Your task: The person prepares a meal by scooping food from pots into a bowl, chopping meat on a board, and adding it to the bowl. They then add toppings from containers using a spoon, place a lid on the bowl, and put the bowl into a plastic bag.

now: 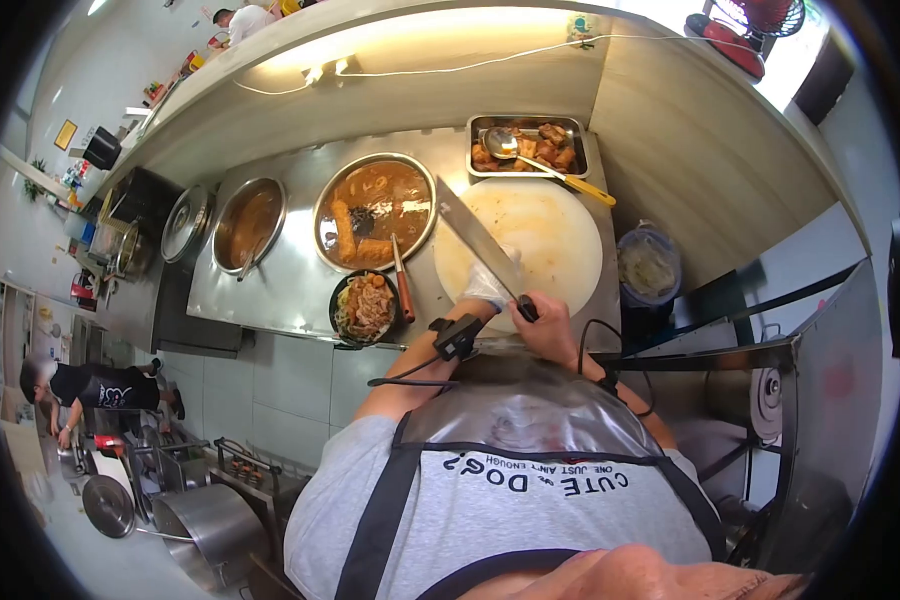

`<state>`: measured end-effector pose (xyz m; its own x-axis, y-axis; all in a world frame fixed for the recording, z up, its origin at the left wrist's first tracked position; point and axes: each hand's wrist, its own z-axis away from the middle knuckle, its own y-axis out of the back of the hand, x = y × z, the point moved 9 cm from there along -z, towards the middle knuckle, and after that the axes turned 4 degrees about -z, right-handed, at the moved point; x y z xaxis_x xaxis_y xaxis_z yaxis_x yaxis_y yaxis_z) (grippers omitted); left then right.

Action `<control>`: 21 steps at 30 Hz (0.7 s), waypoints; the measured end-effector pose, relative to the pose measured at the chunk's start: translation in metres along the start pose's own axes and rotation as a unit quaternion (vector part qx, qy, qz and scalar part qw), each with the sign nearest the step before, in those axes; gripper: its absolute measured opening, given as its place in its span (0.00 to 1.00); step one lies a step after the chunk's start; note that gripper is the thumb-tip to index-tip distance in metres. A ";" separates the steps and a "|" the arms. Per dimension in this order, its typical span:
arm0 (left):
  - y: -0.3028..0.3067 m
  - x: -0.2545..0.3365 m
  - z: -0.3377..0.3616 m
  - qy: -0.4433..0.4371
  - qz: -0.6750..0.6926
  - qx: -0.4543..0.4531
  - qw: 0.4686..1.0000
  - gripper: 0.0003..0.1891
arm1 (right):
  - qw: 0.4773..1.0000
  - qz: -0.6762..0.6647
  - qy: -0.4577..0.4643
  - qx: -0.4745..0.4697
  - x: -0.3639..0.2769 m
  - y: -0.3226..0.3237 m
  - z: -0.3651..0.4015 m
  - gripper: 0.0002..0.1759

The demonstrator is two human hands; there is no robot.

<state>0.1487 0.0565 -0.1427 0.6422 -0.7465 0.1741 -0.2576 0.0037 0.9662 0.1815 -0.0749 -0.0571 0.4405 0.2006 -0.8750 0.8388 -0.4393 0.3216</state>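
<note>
Under both hands lies the cutting board (560, 240); the right hand (548, 328) grasps the knife (475, 238), blade pointing away. The gloved left hand (485, 285) rests beside it, grip unclear: best keep its fingers curled back.

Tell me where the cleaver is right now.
Head view, centre: the cleaver slants across the round white cutting board, its handle in the right hand, the gloved left hand beside its blade, the stew pan to its left.

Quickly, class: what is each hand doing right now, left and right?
Left hand: gloved, on the chopping board; grip cannot be told.
Right hand: closed on the knife.
</note>
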 end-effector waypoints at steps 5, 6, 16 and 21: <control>0.044 0.001 0.033 -0.038 0.072 0.057 0.995 0.12 | 0.983 0.061 -0.175 -0.007 0.037 0.049 -0.001 0.12; 0.035 0.000 0.036 -0.040 0.071 0.052 0.995 0.12 | 0.972 0.103 -0.209 -0.030 0.053 0.058 0.002 0.15; 0.024 0.025 0.049 -0.129 0.121 0.016 0.984 0.15 | 0.953 0.183 -0.202 -0.129 0.117 0.062 0.030 0.16; 0.019 0.040 0.059 -0.206 0.037 0.009 0.978 0.15 | 0.929 0.287 -0.196 -0.130 0.102 0.048 0.032 0.16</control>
<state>0.1270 -0.0123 -0.1283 0.2763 -0.9496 0.1484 -0.3072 0.0591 0.9498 0.2564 -0.1038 -0.1421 0.7313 -0.3571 -0.5811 0.5737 -0.1386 0.8073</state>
